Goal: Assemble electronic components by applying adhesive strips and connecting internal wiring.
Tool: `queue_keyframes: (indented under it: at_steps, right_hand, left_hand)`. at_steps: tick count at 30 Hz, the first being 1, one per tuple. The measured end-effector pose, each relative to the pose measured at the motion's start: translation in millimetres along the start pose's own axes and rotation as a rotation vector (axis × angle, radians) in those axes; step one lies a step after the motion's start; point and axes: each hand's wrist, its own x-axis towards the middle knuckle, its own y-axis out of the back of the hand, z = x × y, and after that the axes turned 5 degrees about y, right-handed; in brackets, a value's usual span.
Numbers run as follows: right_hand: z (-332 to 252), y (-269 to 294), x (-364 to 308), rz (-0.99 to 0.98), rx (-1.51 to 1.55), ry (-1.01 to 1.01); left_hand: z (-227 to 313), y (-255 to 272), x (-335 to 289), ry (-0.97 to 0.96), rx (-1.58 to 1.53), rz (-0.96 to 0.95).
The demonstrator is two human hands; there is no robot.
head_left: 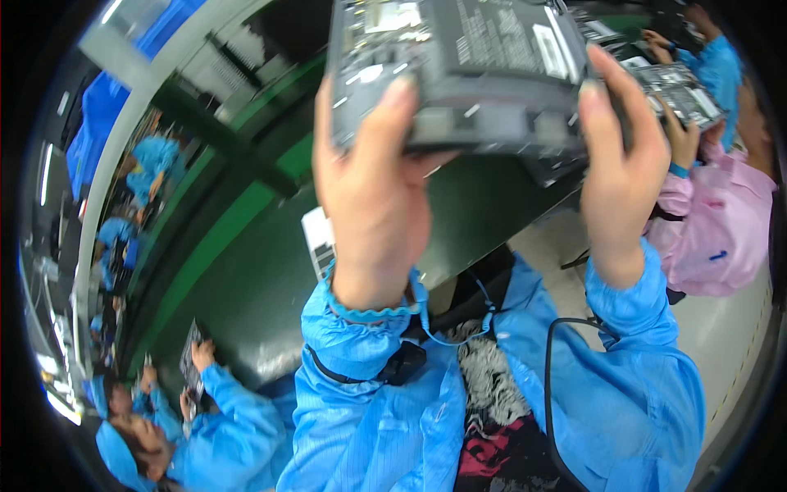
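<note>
Fingers of both hands clamp a grey laptop base (459,74), raised up close to the camera: left hand (373,197) grips its near left edge, right hand (623,172) its right corner, above the green conveyor belt (246,271), blue-sleeved co-worker (213,426) lower left

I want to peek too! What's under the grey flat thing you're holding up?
Under the grey device are the left hand and right hand gripping its near edge, then the green conveyor belt below. The belt directly behind the device is covered.
</note>
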Motion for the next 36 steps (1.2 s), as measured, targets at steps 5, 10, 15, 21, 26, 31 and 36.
queue_keyframes:
  at_steps: [5,10,15,21,26,31,36]
  right_hand:
    - [29,-20,-68,-0.265,0.231,0.109]
    - [127,-66,-104,-0.544,0.389,-0.554]
    - [139,-50,-148,-0.624,0.368,-0.833]
    - [168,-39,-164,-0.477,0.281,-0.872]
    - [166,-42,-158,-0.611,-0.028,-0.625]
    - [171,-43,-164,-0.578,-0.028,-0.636]
    - [174,-47,-150,-0.578,0.011,-0.625]
  left_hand:
    - [2,182,-56,0.077,-0.258,0.166]
    - [-31,289,-101,0.299,-0.181,0.262]
    - [-48,254,-86,0.413,-0.084,0.218]
    - [-100,226,-118,0.302,0.643,0.311]
    - [-88,210,-140,0.274,1.179,0.151]
    - [-110,194,-148,0.172,1.225,0.290]
    - [-82,187,-141,0.253,1.238,0.303]
